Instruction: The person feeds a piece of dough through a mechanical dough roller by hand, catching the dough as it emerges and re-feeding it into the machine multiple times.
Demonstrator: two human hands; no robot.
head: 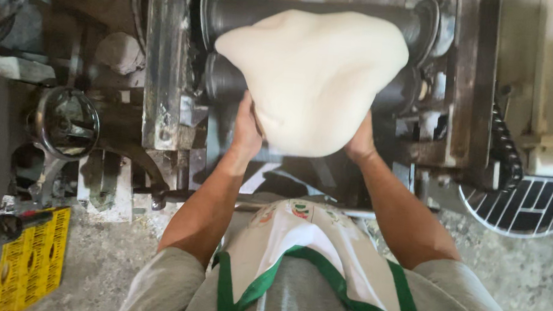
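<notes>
dough [310,78]: smooth, matt, soft | rollers [236,12]: dark dull metal | apron [321,253]: cloth | floor [539,278]: rough concrete

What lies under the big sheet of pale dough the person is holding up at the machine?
Under the dough run two dark rollers, their ends showing on both sides. Both hands, left and right, support its lower edge. The rollers' middle and the fingertips are covered.

Handwheel [66,122]: dark metal, left of the machine frame [165,59].
Yellow sheet [27,264]: below the handwheel, on the floor.
Wire guard [532,204]: white, curved, right of the frame.
Chain [505,145]: black, just above the guard.
Floor [532,278]: grey concrete.
</notes>
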